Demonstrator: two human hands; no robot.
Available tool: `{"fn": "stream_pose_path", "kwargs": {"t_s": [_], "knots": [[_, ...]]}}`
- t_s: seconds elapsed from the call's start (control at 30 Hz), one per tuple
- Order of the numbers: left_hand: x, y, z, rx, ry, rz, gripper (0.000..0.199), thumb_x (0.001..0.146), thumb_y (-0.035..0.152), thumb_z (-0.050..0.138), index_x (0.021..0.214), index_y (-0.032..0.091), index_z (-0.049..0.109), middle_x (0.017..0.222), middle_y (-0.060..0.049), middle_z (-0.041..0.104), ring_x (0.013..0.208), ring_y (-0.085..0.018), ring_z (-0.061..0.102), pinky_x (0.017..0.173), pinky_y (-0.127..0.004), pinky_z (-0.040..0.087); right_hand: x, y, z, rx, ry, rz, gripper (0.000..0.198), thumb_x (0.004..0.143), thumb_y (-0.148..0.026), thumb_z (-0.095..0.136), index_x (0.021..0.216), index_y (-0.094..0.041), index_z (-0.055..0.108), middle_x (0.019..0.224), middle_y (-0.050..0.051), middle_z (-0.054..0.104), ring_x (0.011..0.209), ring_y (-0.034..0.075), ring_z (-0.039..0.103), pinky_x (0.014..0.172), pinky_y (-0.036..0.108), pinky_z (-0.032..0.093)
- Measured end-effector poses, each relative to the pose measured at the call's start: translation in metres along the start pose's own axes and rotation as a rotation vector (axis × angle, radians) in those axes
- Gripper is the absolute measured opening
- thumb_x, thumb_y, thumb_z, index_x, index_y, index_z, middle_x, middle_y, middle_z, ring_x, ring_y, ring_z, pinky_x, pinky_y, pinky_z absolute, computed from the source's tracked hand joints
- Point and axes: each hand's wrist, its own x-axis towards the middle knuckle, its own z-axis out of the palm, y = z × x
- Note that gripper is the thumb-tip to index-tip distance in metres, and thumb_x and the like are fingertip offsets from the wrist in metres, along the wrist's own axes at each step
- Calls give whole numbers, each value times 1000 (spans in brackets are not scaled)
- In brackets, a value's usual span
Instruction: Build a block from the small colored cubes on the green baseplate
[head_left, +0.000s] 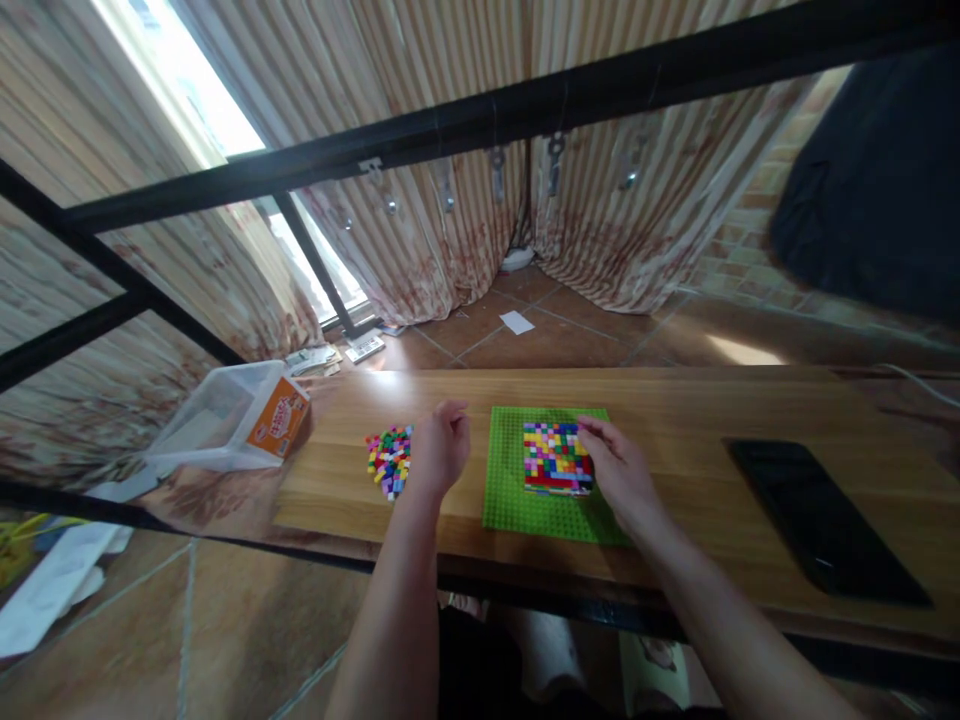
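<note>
A green studded baseplate [504,500] lies on the wooden table, bearing a low square block of many-coloured building bricks [553,458]. My right hand [616,465] is at the block's right edge, its fingers bent against the far right corner; whether a brick is between them is hidden. Between the baseplate and a loose heap of small coloured bricks [388,460], my left hand [444,445] hovers over the wood with its fingers curled in. Anything inside those fingers is too small or hidden to make out. Part of the heap sits behind my left wrist.
A clear plastic bin [217,425] with an orange label stands beyond the table's left end. To the right, a dark flat tablet-like slab [821,520] rests on the wooden table [697,420]. A black metal bar [450,130] with hanging clips crosses in front of striped curtains.
</note>
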Motion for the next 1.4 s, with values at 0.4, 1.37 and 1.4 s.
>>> {"fn": "stream_pose_path", "kwargs": {"t_s": [0.4,1.37,1.4], "knots": [[4,-60,-52,259,-120,-294,26,76,8,58,91,16,78,86,-9,76,83,-20,69,72,-28,48,8,15,-6,-121,18,-7,44,79,-53,60,105,-20,73,94,7,76,82,23,69,72,34,54],[10,-54,-14,445,-222,-229,25,75,13,59,93,21,74,103,-10,74,104,-25,67,87,-33,49,10,12,-8,-209,-5,12,44,78,-55,58,99,-20,75,93,7,76,84,25,69,74,36,51],[10,-54,-13,443,-224,-218,25,75,13,59,93,21,74,103,-10,74,104,-24,66,87,-33,49,9,11,-8,-206,-7,15,44,77,-55,58,99,-20,74,93,7,76,84,25,69,74,36,51]]}}
